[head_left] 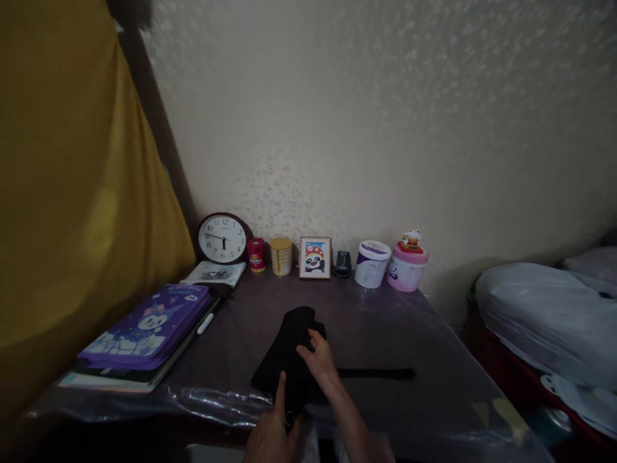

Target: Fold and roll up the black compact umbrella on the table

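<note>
A black cloth piece [284, 347], seemingly folded, lies near the front of the table; its exact kind I cannot make out. From its right side a narrow black strap [378, 373] runs out flat. My left hand [272, 431] is at its near edge, index finger stretched out on the cloth and thumb apart. Close to that thumb is a small shiny ring [290, 419], partly hidden. My right hand [318, 357] reaches over the cloth's right side, with thumb and index finger apart and touching it. The other fingers of both hands are partly hidden.
The table [385, 328] has a plastic cover. On the left are a purple pouch [149, 325] on books and a white marker [205, 323]. Along the wall stand a clock [222, 238], red can [256, 255], yellow jar [281, 257], framed panda picture [315, 257] and two tubs [372, 265].
</note>
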### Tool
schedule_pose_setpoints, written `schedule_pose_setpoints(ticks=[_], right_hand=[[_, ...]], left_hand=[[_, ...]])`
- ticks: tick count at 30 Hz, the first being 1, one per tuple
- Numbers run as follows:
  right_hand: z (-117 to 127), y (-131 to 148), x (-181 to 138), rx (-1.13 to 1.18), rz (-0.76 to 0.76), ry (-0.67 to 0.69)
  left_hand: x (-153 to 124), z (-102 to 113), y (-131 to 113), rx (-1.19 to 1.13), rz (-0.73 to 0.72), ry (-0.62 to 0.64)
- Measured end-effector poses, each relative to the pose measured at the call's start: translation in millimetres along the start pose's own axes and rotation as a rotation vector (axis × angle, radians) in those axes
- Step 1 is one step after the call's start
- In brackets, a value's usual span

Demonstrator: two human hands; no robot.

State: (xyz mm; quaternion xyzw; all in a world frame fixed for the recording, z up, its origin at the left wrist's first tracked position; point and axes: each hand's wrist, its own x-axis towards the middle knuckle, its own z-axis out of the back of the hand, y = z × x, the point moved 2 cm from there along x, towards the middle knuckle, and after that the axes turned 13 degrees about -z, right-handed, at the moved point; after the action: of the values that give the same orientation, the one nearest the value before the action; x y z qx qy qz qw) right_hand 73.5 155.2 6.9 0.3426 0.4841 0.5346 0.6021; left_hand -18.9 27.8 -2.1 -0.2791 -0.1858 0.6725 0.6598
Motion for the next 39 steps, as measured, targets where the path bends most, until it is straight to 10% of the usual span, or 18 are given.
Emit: schedule_pose_setpoints(ticks=[17, 22, 27, 32, 39], right_hand=[[-12, 21, -54, -0.384, 0.322, 0.007], [-13, 13, -83, -0.436, 0.438, 0.003], [-19, -3, -95, -0.533, 0.46, -0.002], [-23, -9, -95, -0.587, 0.433, -0.049], [-20, 3, -99, -0.571, 0.446, 0.015]], left_hand=[[3, -5, 21, -0.16, -0.187, -0.02], [8, 37, 41, -0.206, -0.232, -0.074], [29, 68, 6, -0.148, -0.38, -0.293], [73, 50, -14, -0.049, -0.651, 0.035], [128, 53, 10, 0.013, -0.627, 0.027]])
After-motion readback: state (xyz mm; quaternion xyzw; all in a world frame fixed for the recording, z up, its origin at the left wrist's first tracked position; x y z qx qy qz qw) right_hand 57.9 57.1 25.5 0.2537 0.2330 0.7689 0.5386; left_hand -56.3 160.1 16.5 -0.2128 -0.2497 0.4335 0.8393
